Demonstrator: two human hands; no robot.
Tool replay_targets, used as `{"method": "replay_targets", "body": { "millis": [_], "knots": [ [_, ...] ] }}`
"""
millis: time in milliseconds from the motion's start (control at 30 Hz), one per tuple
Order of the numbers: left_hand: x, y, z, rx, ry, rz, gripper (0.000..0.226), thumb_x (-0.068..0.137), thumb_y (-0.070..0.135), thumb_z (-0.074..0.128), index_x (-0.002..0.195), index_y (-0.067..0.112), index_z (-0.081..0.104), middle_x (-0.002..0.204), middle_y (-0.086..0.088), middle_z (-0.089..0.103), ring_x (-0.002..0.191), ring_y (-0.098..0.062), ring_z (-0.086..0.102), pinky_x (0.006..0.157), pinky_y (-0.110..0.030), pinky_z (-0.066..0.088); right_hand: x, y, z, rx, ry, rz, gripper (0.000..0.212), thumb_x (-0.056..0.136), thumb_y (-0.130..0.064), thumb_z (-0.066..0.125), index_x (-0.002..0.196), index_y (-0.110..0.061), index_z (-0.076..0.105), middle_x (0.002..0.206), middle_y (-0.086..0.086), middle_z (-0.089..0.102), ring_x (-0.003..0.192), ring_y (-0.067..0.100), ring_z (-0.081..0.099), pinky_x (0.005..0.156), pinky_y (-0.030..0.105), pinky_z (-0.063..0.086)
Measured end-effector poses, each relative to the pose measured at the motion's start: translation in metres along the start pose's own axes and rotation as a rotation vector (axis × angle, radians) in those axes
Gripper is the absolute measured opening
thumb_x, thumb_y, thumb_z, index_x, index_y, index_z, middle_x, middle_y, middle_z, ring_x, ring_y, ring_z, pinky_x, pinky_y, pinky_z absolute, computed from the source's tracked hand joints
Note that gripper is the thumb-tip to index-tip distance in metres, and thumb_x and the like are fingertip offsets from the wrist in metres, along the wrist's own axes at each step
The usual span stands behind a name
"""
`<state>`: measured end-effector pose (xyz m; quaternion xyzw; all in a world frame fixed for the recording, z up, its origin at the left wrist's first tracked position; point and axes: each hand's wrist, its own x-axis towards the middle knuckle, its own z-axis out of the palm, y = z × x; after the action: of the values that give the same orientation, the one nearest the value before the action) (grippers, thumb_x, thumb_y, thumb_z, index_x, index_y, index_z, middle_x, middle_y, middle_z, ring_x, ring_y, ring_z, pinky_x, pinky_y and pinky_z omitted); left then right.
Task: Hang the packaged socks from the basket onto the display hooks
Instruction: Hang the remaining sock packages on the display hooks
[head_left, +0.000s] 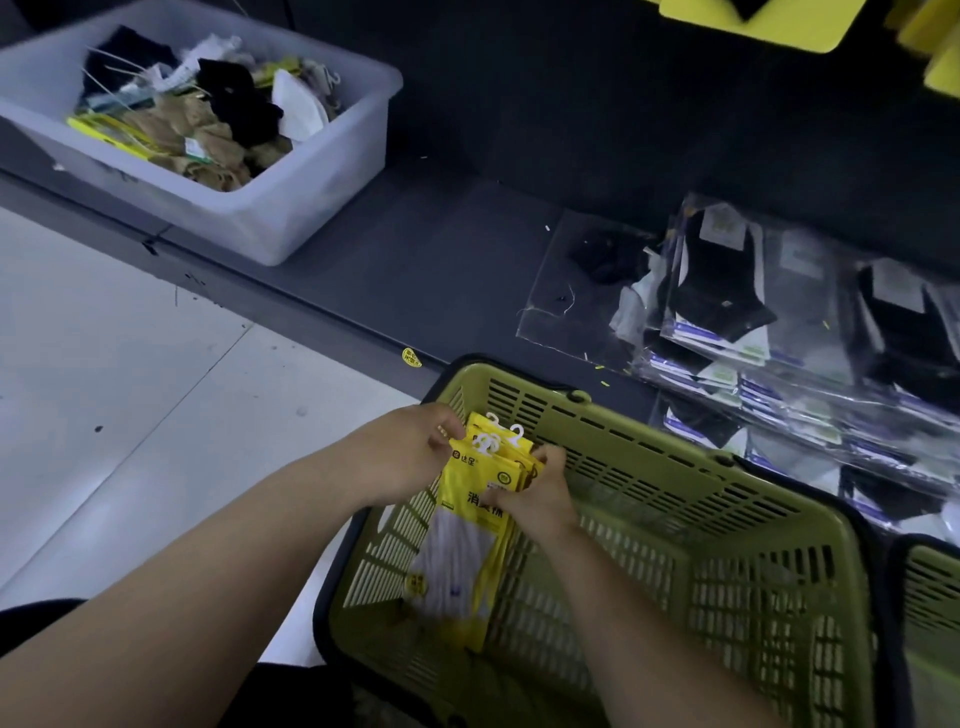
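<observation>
In the head view, the sock packets stood upright in the near-left corner of the green basket. The left hand pinched their top edge beside the white hanger tabs. The right hand gripped their right side. The stack probably needed lifting squarely, with the tabs kept aligned for hooking.

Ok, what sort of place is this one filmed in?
Probably a shop's sock aisle, mid-restocking. The left hand and right hand hold yellow sock packs with hanger hooks in a green basket; wrapped socks lie stacked on the dark shelf, and a bin holds loose socks.
</observation>
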<state>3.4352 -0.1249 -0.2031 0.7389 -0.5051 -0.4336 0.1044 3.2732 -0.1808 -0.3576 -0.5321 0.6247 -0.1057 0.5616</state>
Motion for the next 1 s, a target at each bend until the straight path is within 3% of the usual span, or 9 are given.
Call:
{"method": "replay_targets", "body": {
  "millis": [100, 167, 233, 367, 533, 633, 767, 900, 1000],
  "knots": [
    [0.001, -0.002, 0.0, 0.017, -0.019, 0.0, 0.026, 0.098, 0.014, 0.042, 0.119, 0.021, 0.056, 0.113, -0.001, 0.061, 0.102, -0.024, 0.063, 0.082, -0.029, 0.048, -0.005, 0.008, 0.008, 0.212, 0.022, 0.027, 0.079, 0.063, -0.003, 0.085, 0.112, -0.028, 0.028, 0.095, -0.004, 0.061, 0.082, 0.007, 0.062, 0.068, 0.02, 0.047],
    [0.002, -0.003, 0.0, 0.025, -0.025, 0.0, 0.027, 0.098, 0.014, 0.042, 0.12, 0.021, 0.055, 0.112, -0.001, 0.06, 0.101, -0.021, 0.063, 0.081, -0.028, 0.048, -0.009, 0.011, 0.013, 0.282, 0.023, 0.025, 0.066, 0.062, -0.003, 0.085, 0.109, -0.026, 0.046, 0.09, -0.007, 0.067, 0.085, 0.009, 0.066, 0.074, 0.023, 0.051],
    [0.002, -0.004, 0.001, 0.036, -0.029, -0.002, 0.026, 0.098, 0.016, 0.043, 0.121, 0.021, 0.053, 0.111, 0.0, 0.059, 0.1, -0.02, 0.063, 0.082, -0.028, 0.048, -0.016, 0.013, 0.014, 0.297, 0.008, 0.008, 0.046, 0.063, -0.007, 0.086, 0.096, -0.025, 0.059, 0.087, -0.01, 0.07, 0.086, 0.009, 0.068, 0.07, 0.02, 0.052],
    [0.0, 0.0, 0.0, 0.046, -0.039, -0.026, 0.034, 0.094, 0.016, 0.051, 0.128, 0.015, 0.046, 0.117, -0.004, 0.061, 0.104, -0.023, 0.062, 0.086, -0.032, 0.048, -0.039, 0.009, 0.004, 0.359, -0.051, -0.053, 0.04, 0.068, -0.005, 0.083, 0.101, -0.019, 0.065, 0.092, -0.005, 0.074, 0.088, 0.013, 0.07, 0.08, 0.032, 0.056],
    [-0.006, 0.01, -0.005, 0.068, -0.03, -0.039, 0.086, 0.072, 0.038, 0.08, 0.138, 0.01, 0.031, 0.137, -0.008, 0.046, 0.123, -0.023, 0.048, 0.102, -0.037, 0.042, -0.084, -0.029, -0.053, 0.551, -0.063, -0.257, 0.044, 0.065, 0.003, 0.078, 0.102, -0.016, 0.063, 0.092, -0.002, 0.076, 0.084, 0.013, 0.072, 0.067, 0.021, 0.055],
    [-0.016, 0.037, -0.001, -0.19, -0.114, 0.103, 0.107, 0.056, 0.046, 0.088, 0.143, 0.022, 0.03, 0.137, 0.006, 0.05, 0.125, -0.012, 0.049, 0.106, -0.036, 0.041, -0.115, -0.058, -0.094, 0.745, -0.067, -0.387, 0.054, 0.058, -0.009, 0.075, 0.109, -0.01, 0.057, 0.095, 0.004, 0.075, 0.087, 0.018, 0.071, 0.069, 0.027, 0.056],
    [-0.029, 0.095, 0.013, -0.517, -0.067, 0.283, 0.09, 0.046, 0.041, 0.092, 0.126, 0.025, 0.052, 0.111, 0.01, 0.07, 0.1, -0.007, 0.067, 0.09, -0.032, 0.054, -0.152, -0.087, -0.138, 0.884, 0.013, -0.451, 0.048, 0.065, -0.018, 0.069, 0.11, -0.011, 0.056, 0.095, 0.002, 0.075, 0.085, 0.017, 0.071, 0.068, 0.029, 0.057],
    [-0.04, 0.159, 0.039, -0.772, -0.081, 0.39, 0.071, 0.056, 0.027, 0.084, 0.121, 0.017, 0.056, 0.108, -0.001, 0.073, 0.098, -0.02, 0.07, 0.087, -0.04, 0.055, -0.186, -0.099, -0.187, 0.704, 0.383, -0.503, 0.037, 0.075, -0.022, 0.076, 0.108, -0.024, 0.058, 0.093, -0.008, 0.073, 0.088, 0.012, 0.07, 0.069, 0.025, 0.055],
    [-0.052, 0.205, 0.063, -0.862, -0.102, 0.469, 0.054, 0.068, 0.013, 0.081, 0.115, 0.022, 0.057, 0.102, 0.002, 0.074, 0.092, -0.017, 0.072, 0.074, -0.029, 0.058, -0.212, -0.097, -0.233, 0.636, 0.552, -0.577, 0.048, 0.076, -0.019, 0.078, 0.118, -0.024, 0.055, 0.101, -0.006, 0.071, 0.092, 0.011, 0.068, 0.072, 0.024, 0.053]
  ]
}}
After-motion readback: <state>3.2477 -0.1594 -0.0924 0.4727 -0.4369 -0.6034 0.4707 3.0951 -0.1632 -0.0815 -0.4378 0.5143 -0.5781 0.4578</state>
